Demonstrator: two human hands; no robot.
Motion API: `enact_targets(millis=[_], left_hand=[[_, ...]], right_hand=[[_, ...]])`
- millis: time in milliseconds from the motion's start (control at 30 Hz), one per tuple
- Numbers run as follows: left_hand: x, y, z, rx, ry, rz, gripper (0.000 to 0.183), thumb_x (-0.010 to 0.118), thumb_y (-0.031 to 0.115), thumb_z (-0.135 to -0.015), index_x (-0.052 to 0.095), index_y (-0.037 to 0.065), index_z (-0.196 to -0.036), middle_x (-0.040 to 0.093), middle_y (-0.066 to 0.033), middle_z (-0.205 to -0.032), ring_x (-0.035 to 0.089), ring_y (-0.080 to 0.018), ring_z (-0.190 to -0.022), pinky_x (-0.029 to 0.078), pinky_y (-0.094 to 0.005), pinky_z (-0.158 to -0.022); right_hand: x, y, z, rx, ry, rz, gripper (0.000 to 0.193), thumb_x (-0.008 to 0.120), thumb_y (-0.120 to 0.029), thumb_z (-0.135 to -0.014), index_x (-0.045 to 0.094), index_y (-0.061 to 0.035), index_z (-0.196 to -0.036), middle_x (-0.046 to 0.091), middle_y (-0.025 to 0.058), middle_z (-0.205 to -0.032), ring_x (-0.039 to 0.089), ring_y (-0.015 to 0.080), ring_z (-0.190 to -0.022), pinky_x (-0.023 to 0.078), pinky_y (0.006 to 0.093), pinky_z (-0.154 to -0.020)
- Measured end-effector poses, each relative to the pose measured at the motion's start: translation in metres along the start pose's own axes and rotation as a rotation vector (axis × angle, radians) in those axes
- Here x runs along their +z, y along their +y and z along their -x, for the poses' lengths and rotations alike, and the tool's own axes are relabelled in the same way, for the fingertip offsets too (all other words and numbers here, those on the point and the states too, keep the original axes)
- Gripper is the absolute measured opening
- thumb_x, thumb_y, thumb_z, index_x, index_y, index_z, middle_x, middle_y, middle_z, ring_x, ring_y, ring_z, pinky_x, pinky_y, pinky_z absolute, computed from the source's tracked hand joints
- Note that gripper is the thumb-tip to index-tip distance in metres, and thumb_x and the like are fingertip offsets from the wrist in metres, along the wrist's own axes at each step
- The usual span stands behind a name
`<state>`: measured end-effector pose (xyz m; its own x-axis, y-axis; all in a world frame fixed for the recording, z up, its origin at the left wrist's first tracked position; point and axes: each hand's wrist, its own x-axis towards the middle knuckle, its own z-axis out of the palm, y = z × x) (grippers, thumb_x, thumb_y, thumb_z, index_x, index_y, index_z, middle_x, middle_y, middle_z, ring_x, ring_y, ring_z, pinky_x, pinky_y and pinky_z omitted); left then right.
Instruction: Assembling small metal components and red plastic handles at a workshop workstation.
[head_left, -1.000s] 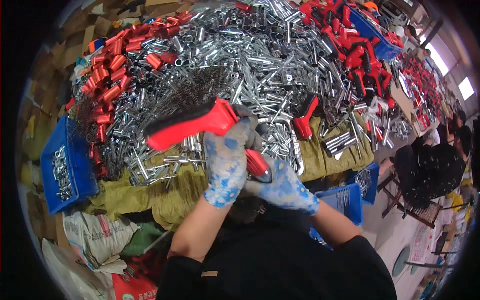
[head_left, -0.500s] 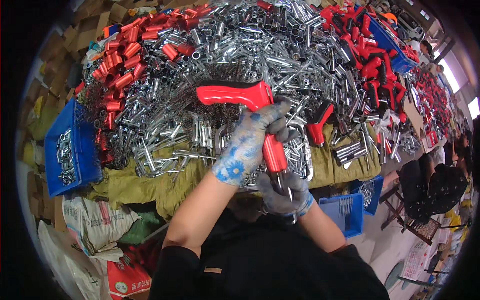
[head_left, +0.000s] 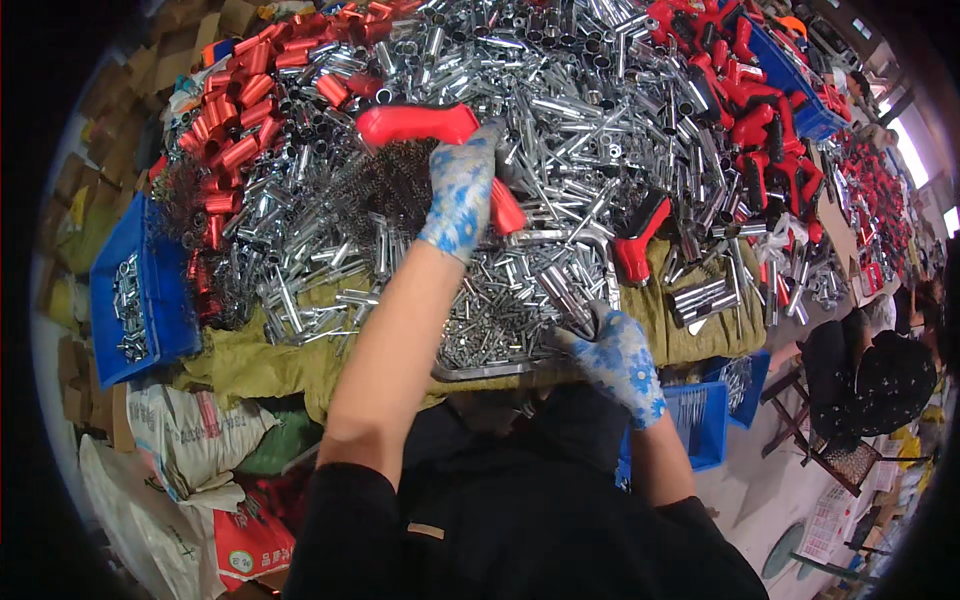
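Both my hands wear white and blue patterned work gloves. My left hand is wrapped round a red pistol-shaped tool body, raised over the heap of metal parts. Its handle points left, and its red tube sticks out below my fingers. My right hand grips the lower end of a chrome tube between thumb and fingers. That tube slants over a metal tray of small pins, apart from the red body.
Loose chrome parts cover the table, with red sleeves at left and red pistol-shaped bodies at right. Dark springs lie near my left hand. A blue bin stands left; another blue bin is at lower right.
My left hand has moved up and left with the red tool body. My right hand has come away from its lower end, moved slightly up and right, and now holds a chrome tube.
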<state>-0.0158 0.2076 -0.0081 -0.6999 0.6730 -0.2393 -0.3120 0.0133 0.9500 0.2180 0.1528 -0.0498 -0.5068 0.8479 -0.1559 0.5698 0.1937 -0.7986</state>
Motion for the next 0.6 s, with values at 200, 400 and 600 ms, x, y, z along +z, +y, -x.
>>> enact_targets(millis=[200, 400, 600], left_hand=[[-0.024, -0.014, 0.0, 0.25, -0.23, -0.821, 0.062, 0.059, 0.038, -0.09, 0.045, -0.006, -0.13, 0.054, -0.0219, -0.129, 0.055, -0.0271, -0.118, 0.043, -0.0357, -0.098], [-0.049, -0.035, 0.077, 0.608, -0.463, -1.336, 0.041, 0.054, 0.037, -0.093, 0.059, 0.009, -0.122, 0.063, -0.0165, -0.106, 0.061, -0.0371, -0.102, 0.048, -0.0422, -0.092], [-0.076, -0.036, 0.059, 0.638, -0.358, -1.014, 0.03, 0.049, 0.025, -0.096, 0.061, 0.007, -0.117, 0.064, -0.0145, -0.104, 0.062, -0.033, -0.099, 0.049, -0.0422, -0.085]], right_hand=[[-0.015, 0.008, 0.0, 0.015, -0.087, 0.36, 0.042, 0.073, -0.031, -0.079, 0.064, -0.0016, -0.107, 0.067, 0.0227, -0.085, 0.064, 0.0399, -0.084, 0.05, 0.0446, -0.073], [-0.019, 0.001, -0.006, -0.179, -0.115, 0.331, 0.04, 0.074, -0.031, -0.078, 0.064, -0.0058, -0.106, 0.067, 0.0208, -0.085, 0.065, 0.0383, -0.084, 0.05, 0.0462, -0.074], [-0.024, 0.0, -0.013, -0.158, -0.113, 0.567, 0.036, 0.075, -0.03, -0.075, 0.065, -0.0089, -0.103, 0.067, 0.0173, -0.084, 0.065, 0.0364, -0.081, 0.05, 0.0451, -0.072]])
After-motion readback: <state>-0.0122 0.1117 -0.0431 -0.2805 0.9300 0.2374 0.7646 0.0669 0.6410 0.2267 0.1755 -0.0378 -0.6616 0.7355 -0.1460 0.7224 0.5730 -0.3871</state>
